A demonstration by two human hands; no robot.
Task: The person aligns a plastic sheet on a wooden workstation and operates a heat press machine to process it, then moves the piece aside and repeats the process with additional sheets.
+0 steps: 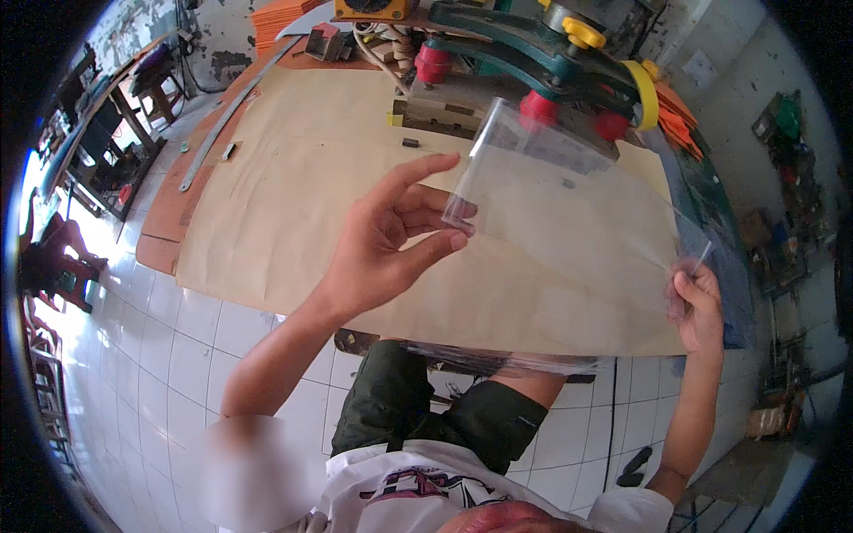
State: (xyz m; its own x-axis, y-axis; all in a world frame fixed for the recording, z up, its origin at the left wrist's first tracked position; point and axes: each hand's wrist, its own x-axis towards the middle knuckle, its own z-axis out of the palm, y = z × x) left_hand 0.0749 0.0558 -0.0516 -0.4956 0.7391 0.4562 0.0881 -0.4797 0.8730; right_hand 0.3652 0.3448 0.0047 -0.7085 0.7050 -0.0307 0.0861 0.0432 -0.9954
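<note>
A clear plastic sheet is stretched between my hands above the paper-covered table. Its left edge looks folded or curled and catches the light. My left hand has that edge between the thumb and the curled fingers, with the index finger raised along it. At the sheet's right corner, my right hand pinches the plastic between thumb and fingers. The sheet's far edge reaches in front of a green machine with red knobs. Fingertips behind the plastic show only in part.
Tan paper covers the tabletop, with a small dark block on it. A steel ruler lies along the left edge. Orange stacks stand at the back. More clear sheets lie under the table's near edge, above my lap.
</note>
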